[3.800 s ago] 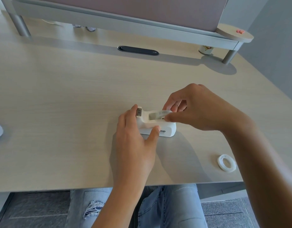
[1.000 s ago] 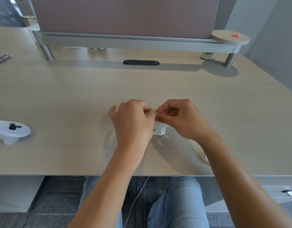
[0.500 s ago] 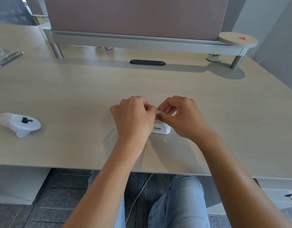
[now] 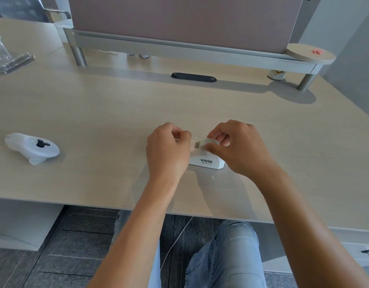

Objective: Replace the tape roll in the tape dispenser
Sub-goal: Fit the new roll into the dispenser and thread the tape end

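Observation:
A small white tape dispenser [image 4: 207,162] marked VIVID stands on the light wooden desk [image 4: 108,113], near the front edge. A translucent tape roll [image 4: 205,141] sits in its top. My right hand [image 4: 235,148] pinches that roll from the right with thumb and fingers. My left hand [image 4: 169,151] is curled at the dispenser's left end and hides the cutter; its fingertips pinch something small that I cannot make out, perhaps the tape's loose end.
A white controller [image 4: 32,148] lies at the desk's left. A grey shelf [image 4: 179,48] with a partition panel runs along the back, over a black cable slot [image 4: 193,77]. A small cup [image 4: 276,74] stands under the shelf's right end. A clear plastic item [image 4: 13,62] lies far left.
My hands have drawn slightly apart, uncovering the tape roll and more of the dispenser's side. The camera view has shifted, so the desk items appear further right.

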`<state>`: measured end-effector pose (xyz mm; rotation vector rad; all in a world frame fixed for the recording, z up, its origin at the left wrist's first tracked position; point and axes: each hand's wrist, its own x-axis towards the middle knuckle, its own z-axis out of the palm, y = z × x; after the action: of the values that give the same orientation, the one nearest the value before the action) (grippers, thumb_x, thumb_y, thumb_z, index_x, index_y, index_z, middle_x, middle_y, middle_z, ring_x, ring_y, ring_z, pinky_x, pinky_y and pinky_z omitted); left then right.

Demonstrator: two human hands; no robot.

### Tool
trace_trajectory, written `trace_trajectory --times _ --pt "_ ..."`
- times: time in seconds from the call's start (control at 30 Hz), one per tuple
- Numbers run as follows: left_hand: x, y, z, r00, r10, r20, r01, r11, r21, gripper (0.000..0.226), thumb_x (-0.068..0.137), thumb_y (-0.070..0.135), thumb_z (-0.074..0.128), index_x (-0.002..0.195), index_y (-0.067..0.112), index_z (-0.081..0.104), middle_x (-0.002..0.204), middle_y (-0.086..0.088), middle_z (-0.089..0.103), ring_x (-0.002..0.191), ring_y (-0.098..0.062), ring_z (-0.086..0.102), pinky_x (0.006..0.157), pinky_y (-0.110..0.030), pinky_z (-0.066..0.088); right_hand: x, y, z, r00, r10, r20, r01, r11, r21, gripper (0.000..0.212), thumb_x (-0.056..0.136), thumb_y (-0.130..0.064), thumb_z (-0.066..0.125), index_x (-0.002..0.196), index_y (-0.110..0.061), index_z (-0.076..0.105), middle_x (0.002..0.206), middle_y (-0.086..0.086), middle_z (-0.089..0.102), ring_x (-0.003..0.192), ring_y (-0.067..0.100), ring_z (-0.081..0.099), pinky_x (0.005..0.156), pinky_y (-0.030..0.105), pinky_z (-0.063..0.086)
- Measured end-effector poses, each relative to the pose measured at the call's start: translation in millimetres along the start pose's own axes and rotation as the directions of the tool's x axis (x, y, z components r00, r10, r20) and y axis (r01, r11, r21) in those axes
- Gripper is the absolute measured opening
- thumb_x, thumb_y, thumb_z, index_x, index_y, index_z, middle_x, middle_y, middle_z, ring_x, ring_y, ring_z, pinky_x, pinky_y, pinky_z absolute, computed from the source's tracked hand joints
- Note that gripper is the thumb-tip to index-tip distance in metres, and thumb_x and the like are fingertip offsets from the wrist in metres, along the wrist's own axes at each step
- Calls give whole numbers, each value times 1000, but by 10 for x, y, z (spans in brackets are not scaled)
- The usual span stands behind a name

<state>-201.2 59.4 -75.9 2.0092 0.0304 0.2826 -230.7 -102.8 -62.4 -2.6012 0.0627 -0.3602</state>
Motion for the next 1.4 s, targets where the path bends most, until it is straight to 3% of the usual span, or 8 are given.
trace_trajectory --times 0.1,0.23,0.53,0.8,0.93,1.03,1.3,1.4 --pt "49 -26 -43 998 -54 31 56 997 -58 17 89 19 61 79 10 71 77 2 71 81 -26 68 73 -35 53 18 -6 -21 1000 14 22 -14 1000 1 16 84 -31 79 97 -22 80 87 -9 70 78 6 63 76 28 55" --pt "114 -104 -55 987 -144 69 154 972 -176 20 76 29 56 71 15 69 78 -4 76 81 -32 75 78 -51 62 62 -1 -74 996 23 91 -25 1000 17 16 84 -31 82 97 -22 81 86 -10 70 79 1 61 69 14 45" --pt "198 -210 -22 971 -221 87 237 933 -272 21 69 28 55 63 14 68 66 -5 75 77 -35 77 76 -56 63 189 -11 -122 980 38 194 -46 998 38 17 84 -34 83 93 -20 80 79 -11 70 77 2 63 66 20 46" --pt "246 -284 -18 955 -268 127 295 902 -316 21 75 22 57 62 9 66 55 2 71 72 -35 78 75 -55 64 199 -7 -117 982 38 184 -51 997 65 20 80 -37 87 89 -20 80 80 -8 73 71 2 63 59 14 47" --pt "248 -274 -41 936 -330 123 351 851 -390 23 90 9 55 88 -12 64 78 -9 67 65 -28 78 60 -34 63 157 -7 -43 992 29 122 -38 997 67 19 79 -36 87 89 -21 80 80 -5 73 71 3 61 58 9 45" --pt "243 -313 -55 923 -360 136 383 820 -426 17 91 6 54 85 -5 65 82 -11 65 64 -28 77 57 -28 61 121 9 -13 995 2 95 -9 997 74 18 80 -39 84 88 -24 81 84 -6 74 77 6 63 66 18 48" --pt "323 -474 -46 896 -412 167 440 771 -461 20 88 3 55 68 2 58 80 -13 62 52 -26 75 73 -43 67 82 28 23 998 -17 64 12 997 79 18 83 -40 80 94 -26 83 93 -5 71 83 7 61 69 19 43" --pt "336 -460 -49 897 -404 178 439 772 -459 20 88 4 54 68 2 57 75 -14 59 51 -26 74 65 -36 66 80 32 30 998 -17 63 11 996 84 18 84 -40 80 95 -26 83 93 -4 71 84 11 61 70 23 45"
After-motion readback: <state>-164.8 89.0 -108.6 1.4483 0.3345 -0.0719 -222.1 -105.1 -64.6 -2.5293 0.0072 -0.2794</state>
